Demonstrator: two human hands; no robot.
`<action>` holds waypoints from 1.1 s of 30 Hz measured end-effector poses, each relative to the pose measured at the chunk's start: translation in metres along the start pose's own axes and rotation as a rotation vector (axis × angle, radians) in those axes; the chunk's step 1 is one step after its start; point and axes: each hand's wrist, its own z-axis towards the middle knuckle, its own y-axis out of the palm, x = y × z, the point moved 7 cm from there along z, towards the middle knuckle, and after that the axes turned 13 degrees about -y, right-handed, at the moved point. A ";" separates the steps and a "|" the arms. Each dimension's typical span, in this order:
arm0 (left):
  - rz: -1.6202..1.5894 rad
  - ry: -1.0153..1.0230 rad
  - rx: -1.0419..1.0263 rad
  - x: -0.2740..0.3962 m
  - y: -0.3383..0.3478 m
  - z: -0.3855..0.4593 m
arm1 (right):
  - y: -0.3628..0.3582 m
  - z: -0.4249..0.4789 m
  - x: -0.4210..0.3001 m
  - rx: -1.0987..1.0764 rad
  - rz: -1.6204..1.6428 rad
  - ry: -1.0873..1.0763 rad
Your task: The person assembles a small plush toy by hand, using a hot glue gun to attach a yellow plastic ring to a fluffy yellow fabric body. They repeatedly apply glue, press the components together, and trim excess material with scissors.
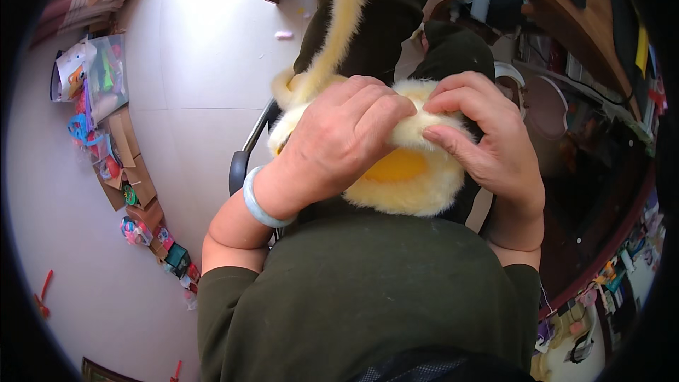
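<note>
A fluffy cream-yellow plush piece [408, 196] lies across my lap, with a smooth orange-yellow patch [398, 165] near its lower edge. My left hand [353, 130] rests over its middle, fingers bent onto the fur and fingertips partly hidden. With thumb and fingers my right hand [480, 124] pinches a raised fold of the same fur. Beyond the left hand a long fuzzy strip [345, 21] runs up out of the top of the picture; its join to the piece is partly covered.
Dark trouser legs [366, 26] stretch under the plush piece. A chair armrest [240, 170] is at the left. Cardboard boxes [130, 143] and toys line the floor farther left. At the right stands a dark table [583, 196] with a curved reddish edge.
</note>
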 end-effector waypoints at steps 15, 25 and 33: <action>-0.038 0.034 0.047 -0.008 -0.006 -0.012 | 0.008 0.000 0.017 0.070 0.480 0.358; -0.072 -0.086 0.019 -0.019 0.004 0.000 | 0.023 0.010 0.006 0.002 0.132 -0.032; -0.201 -0.206 0.025 -0.034 0.010 0.000 | 0.024 0.004 0.000 0.224 0.032 -0.258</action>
